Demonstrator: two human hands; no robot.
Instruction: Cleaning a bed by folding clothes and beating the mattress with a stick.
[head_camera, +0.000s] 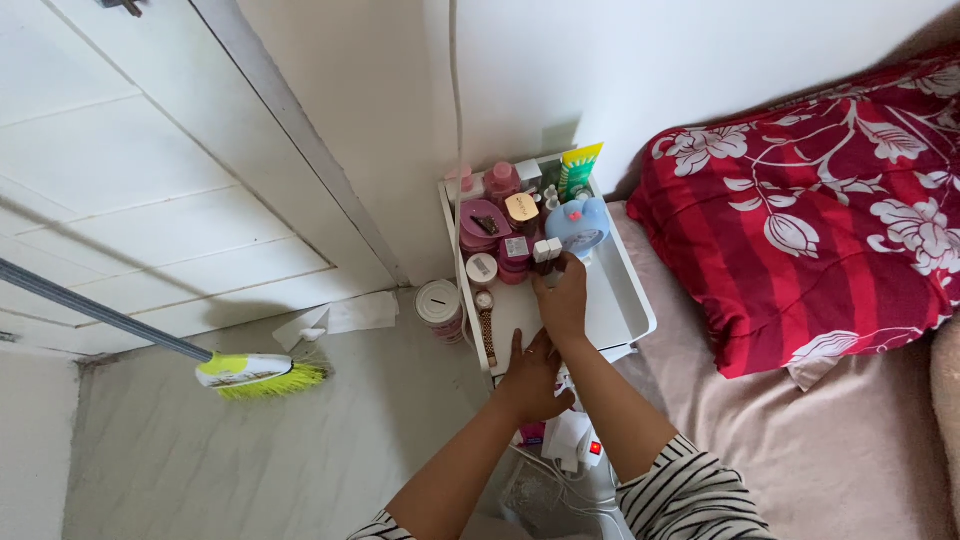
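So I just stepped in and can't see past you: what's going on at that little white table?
A person in striped sleeves is leaning over the white tray table beside the bed. The right hand reaches in among the bottles and jars, fingers at a small white-capped bottle next to a blue clock. The left hand rests on the table's front edge, near a watch. A red floral pillow lies on the bed, and a green broom stands on the floor.

Both hands forward (arms striped-sleeved): left (530, 378) flat; right (562, 300) curled
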